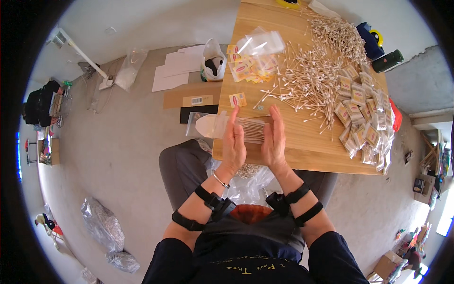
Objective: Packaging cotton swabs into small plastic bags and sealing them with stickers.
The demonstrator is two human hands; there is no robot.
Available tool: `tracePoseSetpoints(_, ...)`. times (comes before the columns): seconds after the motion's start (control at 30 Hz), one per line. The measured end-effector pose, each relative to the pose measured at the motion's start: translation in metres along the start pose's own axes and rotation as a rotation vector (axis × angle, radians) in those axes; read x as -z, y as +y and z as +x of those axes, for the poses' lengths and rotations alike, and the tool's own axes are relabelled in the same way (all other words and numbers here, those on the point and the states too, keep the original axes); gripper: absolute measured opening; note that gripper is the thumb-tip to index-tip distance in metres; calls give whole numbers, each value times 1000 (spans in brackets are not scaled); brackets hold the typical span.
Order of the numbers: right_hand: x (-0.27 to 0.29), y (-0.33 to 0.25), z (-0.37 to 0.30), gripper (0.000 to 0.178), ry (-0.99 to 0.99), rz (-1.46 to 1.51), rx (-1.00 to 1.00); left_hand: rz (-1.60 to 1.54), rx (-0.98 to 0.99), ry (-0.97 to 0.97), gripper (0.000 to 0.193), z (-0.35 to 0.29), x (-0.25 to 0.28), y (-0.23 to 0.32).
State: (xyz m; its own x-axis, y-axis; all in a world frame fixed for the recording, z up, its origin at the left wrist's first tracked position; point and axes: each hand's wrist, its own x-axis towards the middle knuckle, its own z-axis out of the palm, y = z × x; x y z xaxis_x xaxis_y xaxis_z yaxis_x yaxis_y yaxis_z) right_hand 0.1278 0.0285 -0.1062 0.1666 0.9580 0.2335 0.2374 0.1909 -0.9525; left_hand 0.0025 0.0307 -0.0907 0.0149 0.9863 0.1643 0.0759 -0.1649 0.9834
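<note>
On the table's near left edge, a clear plastic bag of cotton swabs (253, 130) lies sideways with its flap end hanging past the edge. My left hand (233, 144) stands on its side across the bag, fingers straight, by the flap end. My right hand (274, 142) faces it at the other end of the swabs, fingers also straight. Between the two palms the swabs lie parallel. A small printed card (238, 100) rests just beyond my left fingertips. Farther back are more yellow printed cards (253, 68) and a stack of clear bags (262, 43).
Loose cotton swabs (307, 75) spread over the table's middle and far right. Filled packs (359, 113) are heaped at the right edge, near a dark green bottle (388, 61). A white bag (213, 59) and flat cardboard (191, 97) lie on the floor left of the table.
</note>
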Motion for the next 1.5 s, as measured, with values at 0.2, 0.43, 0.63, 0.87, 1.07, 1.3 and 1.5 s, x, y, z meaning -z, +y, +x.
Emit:
tracePoseSetpoints(0.2,-1,7,9,32,-138,-510,179,-145,0,60,63,2,5,-7)
tracePoseSetpoints(0.43,-5,-9,6,29,24,-276,66,-195,7,32,64,2,10,-13)
tracePoseSetpoints(0.63,-7,0,3,28,111,-2,-72,-298,43,22,68,5,9,-15)
tracePoseSetpoints(0.87,-22,1,-2,29,101,185,-88,-221,15,-47,70,5,9,-9)
tracePoseSetpoints(1.07,-13,-4,8,31,-106,-295,107,-645,107,161,68,4,8,-23)
tracePoseSetpoints(1.3,-8,-4,1,35,-240,-265,149,-339,11,29,68,6,14,-26)
tracePoseSetpoints(1.5,-13,-1,1,34,47,206,-135,-382,16,-44,69,7,13,-22)
